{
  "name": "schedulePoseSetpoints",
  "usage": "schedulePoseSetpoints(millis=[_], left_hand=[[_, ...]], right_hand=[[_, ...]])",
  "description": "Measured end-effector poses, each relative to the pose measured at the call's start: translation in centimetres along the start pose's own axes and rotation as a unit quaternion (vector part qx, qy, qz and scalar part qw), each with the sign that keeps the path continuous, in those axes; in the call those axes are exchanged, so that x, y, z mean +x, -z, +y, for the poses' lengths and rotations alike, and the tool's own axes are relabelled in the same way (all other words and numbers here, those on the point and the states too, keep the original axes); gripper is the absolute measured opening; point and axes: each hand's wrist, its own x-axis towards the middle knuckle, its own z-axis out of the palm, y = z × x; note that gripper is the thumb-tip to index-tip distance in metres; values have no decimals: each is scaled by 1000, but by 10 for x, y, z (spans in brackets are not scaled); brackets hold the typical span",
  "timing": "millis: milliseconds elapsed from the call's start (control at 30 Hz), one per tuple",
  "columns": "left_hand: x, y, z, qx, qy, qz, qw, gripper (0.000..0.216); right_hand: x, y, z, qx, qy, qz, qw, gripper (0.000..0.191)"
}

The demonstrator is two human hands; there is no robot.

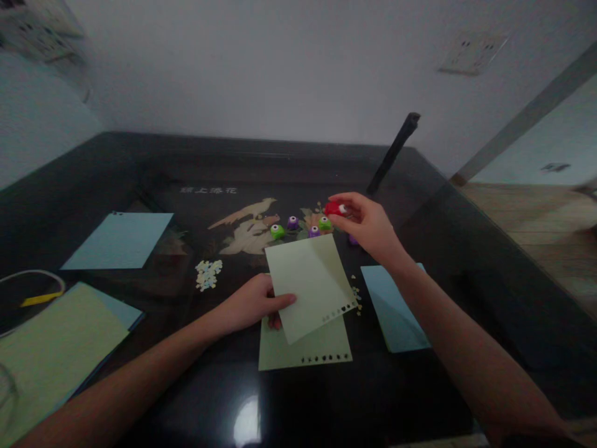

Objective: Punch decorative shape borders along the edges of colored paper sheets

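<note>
My left hand (261, 302) grips the left edge of a pale green sheet of paper (310, 283), thumb on top. A row of small punched holes runs along that sheet's lower right edge. Beneath it lies a second pale green sheet (303, 348), also with a row of holes along its near edge. Raised at the far right of the papers, my right hand (368, 224) pinches a small red paper punch (334, 208) with a white eye on it. Close by stand similar green (277, 231) and purple (293, 222) one-eyed punches, several in all.
Small paper cut-outs (208, 275) lie heaped at left, and more (358, 298) are scattered right of the sheets. Blue paper (396, 311) lies at right, another blue sheet (121, 239) at left. A green stack (60, 354) and a black stick-like object (394, 152) are also here.
</note>
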Motion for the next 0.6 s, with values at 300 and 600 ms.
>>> schedulePoseSetpoints(millis=[300, 600], left_hand=[[-5, -5, 17, 26, 15, 68, 997, 34], [11, -15, 29, 13, -9, 175, 984, 29]], right_hand=[[-99, 43, 16, 227, -236, -14, 945, 50], [-119, 58, 10, 406, -261, 49, 874, 33]])
